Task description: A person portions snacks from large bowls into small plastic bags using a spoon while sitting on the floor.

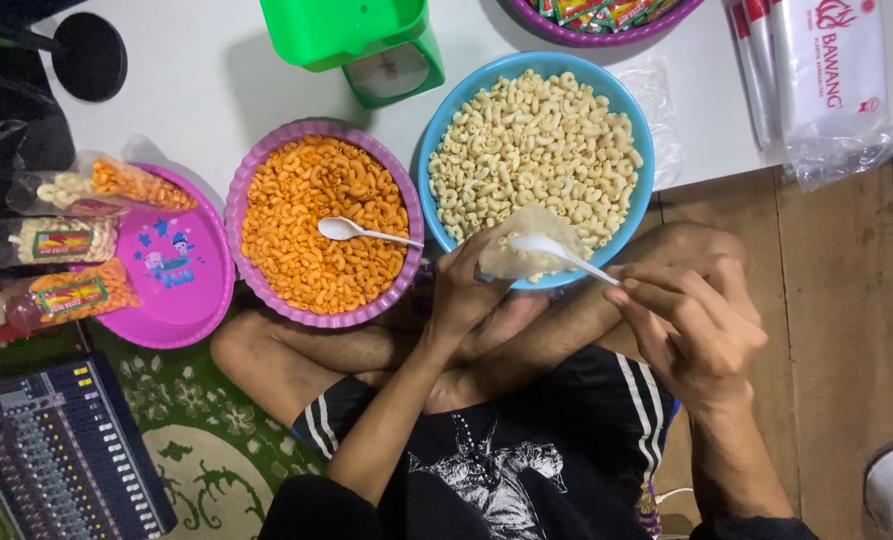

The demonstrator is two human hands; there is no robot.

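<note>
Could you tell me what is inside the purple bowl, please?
The purple bowl is full of orange macaroni snacks, with a white plastic spoon lying on top. The bowl's bottom is covered by the snacks.

The left hand (463, 290) holds a small clear plastic bag (526, 245) partly filled with pale macaroni snacks, over the near rim of the round blue plastic bowl (429, 150). The right hand (691, 325) tips a white plastic spoon (556, 250) into the bag's mouth. Another white spoon (356, 232) lies in the purple fluted bowl (238, 195) of orange macaroni.
</note>
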